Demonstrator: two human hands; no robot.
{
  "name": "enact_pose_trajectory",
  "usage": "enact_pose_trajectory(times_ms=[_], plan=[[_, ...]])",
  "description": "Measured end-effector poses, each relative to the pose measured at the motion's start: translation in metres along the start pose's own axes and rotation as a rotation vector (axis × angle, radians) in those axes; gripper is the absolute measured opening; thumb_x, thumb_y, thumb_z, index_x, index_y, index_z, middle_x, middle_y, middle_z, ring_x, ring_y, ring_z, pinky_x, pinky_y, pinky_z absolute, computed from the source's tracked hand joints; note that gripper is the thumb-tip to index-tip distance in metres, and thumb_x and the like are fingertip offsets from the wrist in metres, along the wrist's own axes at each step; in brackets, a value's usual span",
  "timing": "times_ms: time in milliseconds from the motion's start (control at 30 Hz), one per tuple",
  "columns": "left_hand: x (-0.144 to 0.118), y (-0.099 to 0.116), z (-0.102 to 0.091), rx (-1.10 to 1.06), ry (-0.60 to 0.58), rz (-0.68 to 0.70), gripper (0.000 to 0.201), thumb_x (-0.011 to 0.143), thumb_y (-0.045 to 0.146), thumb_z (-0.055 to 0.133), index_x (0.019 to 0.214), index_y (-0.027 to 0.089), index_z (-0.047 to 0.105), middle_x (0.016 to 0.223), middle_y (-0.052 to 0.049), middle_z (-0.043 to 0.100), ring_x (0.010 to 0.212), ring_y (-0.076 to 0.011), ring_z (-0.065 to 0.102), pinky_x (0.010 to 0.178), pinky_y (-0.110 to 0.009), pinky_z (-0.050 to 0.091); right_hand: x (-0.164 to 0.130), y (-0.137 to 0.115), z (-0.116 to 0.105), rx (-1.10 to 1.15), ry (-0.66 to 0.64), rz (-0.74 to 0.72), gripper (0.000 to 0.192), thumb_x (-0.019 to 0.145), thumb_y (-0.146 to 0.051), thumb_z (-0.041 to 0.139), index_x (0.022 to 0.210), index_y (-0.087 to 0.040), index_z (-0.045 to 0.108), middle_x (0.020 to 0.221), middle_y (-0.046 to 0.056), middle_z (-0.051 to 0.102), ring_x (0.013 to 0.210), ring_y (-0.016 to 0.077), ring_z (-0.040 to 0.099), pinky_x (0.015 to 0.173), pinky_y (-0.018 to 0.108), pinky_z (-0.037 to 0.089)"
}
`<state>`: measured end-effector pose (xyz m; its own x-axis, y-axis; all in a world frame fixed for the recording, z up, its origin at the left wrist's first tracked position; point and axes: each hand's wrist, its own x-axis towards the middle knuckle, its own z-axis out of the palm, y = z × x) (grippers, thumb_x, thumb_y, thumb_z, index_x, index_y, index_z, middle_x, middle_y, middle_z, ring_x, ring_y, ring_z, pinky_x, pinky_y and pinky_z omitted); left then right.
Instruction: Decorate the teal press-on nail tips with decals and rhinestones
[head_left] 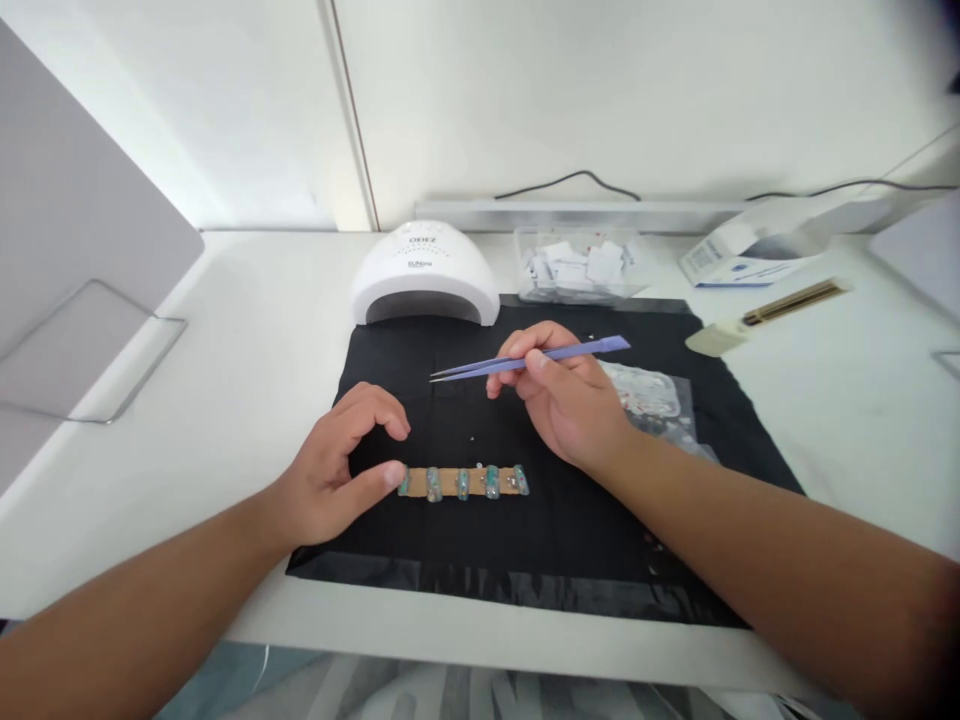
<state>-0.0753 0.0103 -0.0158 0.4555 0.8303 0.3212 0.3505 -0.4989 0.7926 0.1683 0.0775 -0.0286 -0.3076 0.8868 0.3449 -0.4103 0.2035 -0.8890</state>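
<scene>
Fingers of the right hand (559, 400) are closed on blue tweezers (525, 359), tips aimed left above the black mat (420, 420); the left hand (337, 470) is half open, holding nothing, its thumb tip touching the end of a tan strip (461, 482). The strip lies flat near the mat's centre and carries 5 small teal, glittery nail tips spaced along it. Judged risk: thumb pressure at 1 end only could let the strip pivot or slide, and a misjudged tweezer tip could knock a nail tip loose.

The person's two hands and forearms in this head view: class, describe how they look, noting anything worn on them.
Both the left hand and the right hand are bare: no gloves, and no rings, watch or bracelets that show. Both forearms are uncovered as far as the picture edges, with no sleeve in sight. The fingernails look short and unpainted.
</scene>
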Motion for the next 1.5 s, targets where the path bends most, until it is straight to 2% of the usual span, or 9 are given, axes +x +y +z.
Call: enact_pose_trajectory(times_ms=[167, 333, 467, 600, 800, 900, 1000, 1200, 1500], plan=[[0.0, -0.008, -0.006, 0.055, 0.069, -0.068, 0.008, 0.094, 0.027, 0.049, 0.096, 0.02, 0.053, 0.095, -0.004, 0.053, 0.089, -0.0174, 0.052, 0.081, -0.032, 0.042, 0.001, -0.026, 0.007, -0.108, -0.008, -0.268, 0.008, 0.088, -0.034, 0.065, 0.09, -0.026, 0.065, 0.082, -0.002, 0.062, 0.074, 0.0133, 0.062, 0.07, 0.031, 0.051], [0.001, -0.015, -0.004, 0.137, 0.167, -0.121, 0.006, 0.094, 0.025, 0.05, 0.096, 0.02, 0.052, 0.096, -0.003, 0.052, 0.09, -0.0171, 0.051, 0.082, -0.031, 0.039, -0.003, -0.1, 0.02, -0.226, -0.048, -0.62, 0.008, 0.091, -0.029, 0.061, 0.095, -0.027, 0.067, 0.081, 0.0, 0.063, 0.077, 0.0168, 0.064, 0.071, 0.037, 0.054], [-0.001, -0.018, -0.004, 0.186, 0.191, -0.122, 0.009, 0.094, 0.029, 0.049, 0.097, 0.021, 0.051, 0.099, -0.003, 0.052, 0.093, -0.018, 0.05, 0.086, -0.032, 0.039, -0.01, -0.15, 0.009, -0.312, -0.015, -0.809, 0.011, 0.086, -0.028, 0.069, 0.094, -0.022, 0.071, 0.083, 0.0, 0.067, 0.073, 0.015, 0.064, 0.08, 0.039, 0.057], [-0.002, -0.017, -0.008, 0.209, 0.096, -0.136, 0.019, 0.094, 0.037, 0.047, 0.101, 0.02, 0.052, 0.098, -0.005, 0.054, 0.093, -0.0196, 0.051, 0.087, -0.033, 0.042, -0.016, -0.167, -0.025, -0.386, 0.08, -0.831, 0.009, 0.083, -0.029, 0.072, 0.09, -0.023, 0.073, 0.076, -0.003, 0.069, 0.069, 0.0133, 0.067, 0.063, 0.031, 0.055], [-0.006, -0.002, -0.021, 0.275, -0.176, -0.156, 0.061, 0.079, 0.055, 0.064, 0.13, 0.024, 0.047, 0.125, -0.008, 0.055, 0.115, -0.0262, 0.054, 0.1, -0.036, 0.045, -0.047, -0.174, -0.077, -0.406, 0.183, -0.772, 0.012, 0.083, -0.025, 0.071, 0.094, -0.023, 0.074, 0.079, 0.0, 0.073, 0.071, 0.0164, 0.069, 0.065, 0.035, 0.055], [-0.01, 0.006, -0.02, 0.376, -0.214, -0.197, 0.062, 0.077, 0.047, 0.07, 0.131, 0.025, 0.048, 0.122, -0.007, 0.057, 0.113, -0.0255, 0.056, 0.099, -0.035, 0.046, -0.064, -0.182, -0.097, -0.402, 0.177, -0.783, 0.015, 0.082, -0.019, 0.07, 0.095, -0.022, 0.075, 0.081, 0.001, 0.073, 0.073, 0.0168, 0.07, 0.065, 0.035, 0.056], [-0.011, 0.01, -0.015, 0.474, -0.213, -0.235, 0.047, 0.078, 0.046, 0.07, 0.118, 0.024, 0.058, 0.114, -0.006, 0.062, 0.108, -0.025, 0.057, 0.096, -0.036, 0.046, -0.072, -0.189, -0.114, -0.396, 0.198, -0.779, 0.015, 0.08, -0.016, 0.072, 0.094, -0.021, 0.076, 0.082, 0.001, 0.074, 0.075, 0.0175, 0.071, 0.067, 0.035, 0.057], [-0.004, 0.015, -0.008, 0.547, -0.242, -0.257, 0.027, 0.081, 0.047, 0.067, 0.09, 0.021, 0.067, 0.099, -0.004, 0.066, 0.094, -0.0219, 0.058, 0.087, -0.033, 0.047, -0.073, -0.197, -0.12, -0.365, 0.244, -0.801, 0.011, 0.08, -0.022, 0.073, 0.09, -0.025, 0.076, 0.079, -0.001, 0.073, 0.071, 0.0167, 0.07, 0.064, 0.036, 0.058], [0.021, 0.031, 0.02, 0.523, -0.335, -0.187, 0.024, 0.083, 0.044, 0.067, 0.089, 0.021, 0.067, 0.092, -0.004, 0.067, 0.093, -0.0206, 0.056, 0.089, -0.035, 0.042, -0.065, -0.18, -0.113, -0.289, 0.172, -0.702, 0.01, 0.081, -0.02, 0.072, 0.09, -0.024, 0.074, 0.076, 0.0, 0.07, 0.071, 0.0139, 0.068, 0.066, 0.032, 0.056]])
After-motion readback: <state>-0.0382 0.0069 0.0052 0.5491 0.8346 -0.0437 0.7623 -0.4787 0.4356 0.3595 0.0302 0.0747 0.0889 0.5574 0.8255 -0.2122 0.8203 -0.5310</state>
